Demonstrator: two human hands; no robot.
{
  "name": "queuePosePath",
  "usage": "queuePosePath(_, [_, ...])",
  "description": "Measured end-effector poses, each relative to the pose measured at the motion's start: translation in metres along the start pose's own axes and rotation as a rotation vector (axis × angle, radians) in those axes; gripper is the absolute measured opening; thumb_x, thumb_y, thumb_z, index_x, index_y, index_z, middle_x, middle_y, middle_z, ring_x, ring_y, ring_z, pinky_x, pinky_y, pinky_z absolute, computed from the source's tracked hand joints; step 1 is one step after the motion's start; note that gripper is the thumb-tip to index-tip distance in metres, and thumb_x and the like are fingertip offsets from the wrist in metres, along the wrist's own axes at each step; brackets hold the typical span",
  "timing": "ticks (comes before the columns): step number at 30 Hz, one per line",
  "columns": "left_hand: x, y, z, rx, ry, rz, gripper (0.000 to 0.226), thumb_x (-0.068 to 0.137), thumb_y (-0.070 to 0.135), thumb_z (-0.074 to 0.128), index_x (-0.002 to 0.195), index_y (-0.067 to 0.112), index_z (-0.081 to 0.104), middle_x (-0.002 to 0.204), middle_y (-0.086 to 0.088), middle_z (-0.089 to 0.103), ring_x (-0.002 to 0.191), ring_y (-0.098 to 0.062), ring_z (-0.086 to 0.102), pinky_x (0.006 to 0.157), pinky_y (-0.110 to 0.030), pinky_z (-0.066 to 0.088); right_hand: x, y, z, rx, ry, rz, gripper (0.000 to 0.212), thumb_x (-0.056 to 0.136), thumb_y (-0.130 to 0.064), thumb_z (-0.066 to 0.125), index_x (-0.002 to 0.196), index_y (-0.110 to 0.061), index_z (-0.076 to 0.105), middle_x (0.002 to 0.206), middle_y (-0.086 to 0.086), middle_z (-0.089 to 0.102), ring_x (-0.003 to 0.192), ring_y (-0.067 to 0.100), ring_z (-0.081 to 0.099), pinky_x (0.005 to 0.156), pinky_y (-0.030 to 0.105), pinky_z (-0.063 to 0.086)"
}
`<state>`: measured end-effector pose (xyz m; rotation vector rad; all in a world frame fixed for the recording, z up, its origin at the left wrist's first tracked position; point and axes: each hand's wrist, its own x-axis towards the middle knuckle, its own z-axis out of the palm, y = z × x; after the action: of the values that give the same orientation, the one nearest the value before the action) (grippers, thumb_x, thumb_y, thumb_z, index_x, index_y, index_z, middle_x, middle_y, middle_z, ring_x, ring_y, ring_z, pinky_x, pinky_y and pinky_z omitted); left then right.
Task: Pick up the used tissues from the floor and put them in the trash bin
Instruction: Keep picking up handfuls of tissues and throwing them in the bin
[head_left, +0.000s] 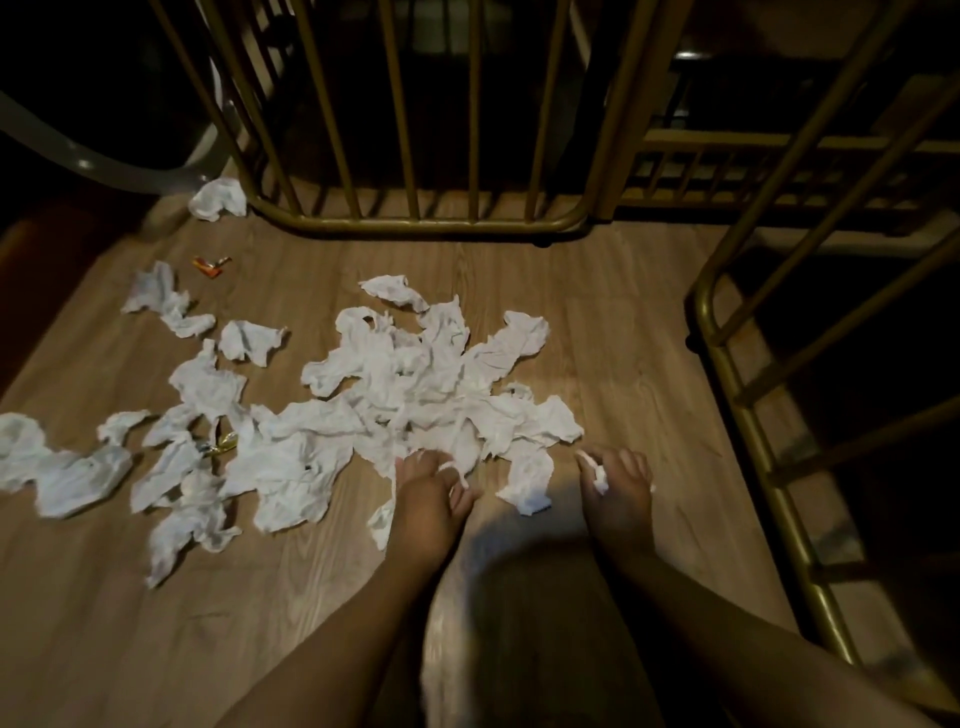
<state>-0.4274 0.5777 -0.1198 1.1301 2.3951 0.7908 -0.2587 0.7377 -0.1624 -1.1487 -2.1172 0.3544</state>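
Note:
Several crumpled white tissues (415, 395) lie spread over the wooden floor (623, 322), thickest in the middle. My left hand (428, 499) rests at the near edge of the pile with its fingers closed on a tissue. My right hand (618, 493) hovers just right of the pile, curled around a small white wad of tissue (600, 475). One tissue (218, 197) lies apart at the back left by the railing. No trash bin is recognisable in view.
A gold metal railing (415, 223) stands across the back, and another gold metal frame (753, 415) runs down the right side. A small orange wrapper (210, 265) and a gold wrapper (221, 444) lie among the tissues. A grey curved object (93, 150) sits back left.

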Motion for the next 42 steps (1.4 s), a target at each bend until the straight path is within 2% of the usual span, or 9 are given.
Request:
queuePosePath(3, [-0.017, -0.010, -0.003, -0.085, 0.157, -0.052, 0.022, 0.083, 0.026, 0.070, 0.077, 0.027, 0.049, 0.086, 0.003, 0.053, 0.088, -0.020, 0.050, 0.069, -0.028, 0.034, 0.009, -0.028, 0.004, 0.082, 0.004, 0.018, 0.029, 0.093, -0.031, 0.056, 0.082, -0.008, 0.070, 0.082, 0.008, 0.065, 0.078, 0.017, 0.055, 0.072, 0.038, 0.049])
queuePosePath(6, [-0.024, -0.015, -0.008, -0.180, 0.207, -0.095, 0.041, 0.082, 0.034, 0.074, 0.117, 0.026, 0.055, 0.111, 0.008, 0.057, 0.104, -0.010, 0.052, 0.084, -0.024, 0.041, 0.025, -0.064, 0.010, 0.264, -0.131, 0.147, 0.035, 0.090, -0.046, 0.059, 0.083, -0.012, 0.062, 0.107, 0.005, 0.057, 0.095, 0.018, 0.056, 0.080, 0.042, 0.053])
queuePosePath(12, [-0.021, -0.012, -0.018, -0.044, 0.224, -0.243, 0.065, 0.082, 0.022, 0.075, 0.140, 0.033, 0.049, 0.151, -0.003, 0.030, 0.139, -0.018, 0.029, 0.109, -0.021, 0.021, 0.027, -0.080, 0.035, 0.068, -0.550, -0.074, 0.044, 0.074, -0.071, 0.058, 0.081, -0.028, 0.050, 0.157, -0.002, 0.032, 0.148, 0.022, 0.015, 0.118, 0.057, 0.007])
queuePosePath(18, [-0.029, -0.013, -0.010, -0.017, 0.121, -0.157, 0.028, 0.086, 0.026, 0.067, 0.114, 0.025, 0.067, 0.125, -0.001, 0.059, 0.120, -0.021, 0.049, 0.098, -0.025, 0.036, -0.013, -0.071, 0.019, 0.055, -0.527, -0.296, 0.036, 0.083, -0.051, 0.062, 0.094, -0.017, 0.062, 0.104, 0.005, 0.064, 0.102, 0.022, 0.057, 0.089, 0.044, 0.050])
queuePosePath(24, [-0.035, 0.004, -0.015, -0.311, 0.139, -0.383, 0.067, 0.081, 0.032, 0.069, 0.139, 0.017, 0.040, 0.099, 0.003, 0.071, 0.084, -0.014, 0.069, 0.073, -0.031, 0.057, -0.024, -0.077, 0.010, 0.214, -0.474, -0.357, 0.023, 0.083, -0.019, 0.075, 0.104, -0.013, 0.069, 0.098, 0.002, 0.071, 0.089, 0.019, 0.066, 0.087, 0.025, 0.048])
queuePosePath(27, [-0.033, 0.006, -0.031, -0.394, 0.194, -0.478, 0.027, 0.079, 0.032, 0.074, 0.090, 0.008, 0.071, 0.072, -0.004, 0.073, 0.059, -0.020, 0.069, 0.052, -0.038, 0.057, -0.010, -0.104, 0.007, 0.300, -0.432, -0.198, 0.007, 0.081, -0.012, 0.075, 0.085, -0.010, 0.069, 0.083, 0.004, 0.062, 0.075, 0.018, 0.060, 0.074, 0.019, 0.043])
queuePosePath(31, [-0.031, 0.007, -0.074, -0.370, 0.281, -0.464, 0.032, 0.076, 0.035, 0.080, 0.095, 0.010, 0.075, 0.096, 0.006, 0.069, 0.090, -0.012, 0.065, 0.075, -0.019, 0.047, 0.007, -0.157, 0.010, 0.445, -0.408, 0.026, 0.015, 0.079, -0.019, 0.076, 0.089, -0.008, 0.071, 0.095, 0.006, 0.067, 0.087, 0.015, 0.061, 0.081, 0.026, 0.050])
queuePosePath(36, [-0.042, -0.012, -0.135, -0.614, 0.474, -0.728, 0.030, 0.079, 0.020, 0.074, 0.107, 0.010, 0.068, 0.106, -0.004, 0.072, 0.096, -0.025, 0.068, 0.088, -0.037, 0.056, 0.009, -0.241, 0.005, 0.707, -0.589, 0.323, 0.023, 0.079, -0.032, 0.078, 0.077, -0.012, 0.066, 0.077, 0.006, 0.068, 0.076, 0.024, 0.064, 0.072, 0.040, 0.054])
queuePosePath(42, [-0.094, -0.049, -0.227, -0.579, 0.620, -0.662, 0.041, 0.078, 0.027, 0.077, 0.115, 0.016, 0.060, 0.109, -0.002, 0.070, 0.095, -0.026, 0.069, 0.085, -0.044, 0.058, -0.015, -0.351, -0.010, 0.890, -0.834, 0.296, 0.026, 0.077, -0.033, 0.081, 0.084, -0.013, 0.066, 0.080, 0.000, 0.066, 0.073, 0.012, 0.060, 0.061, 0.011, 0.045])
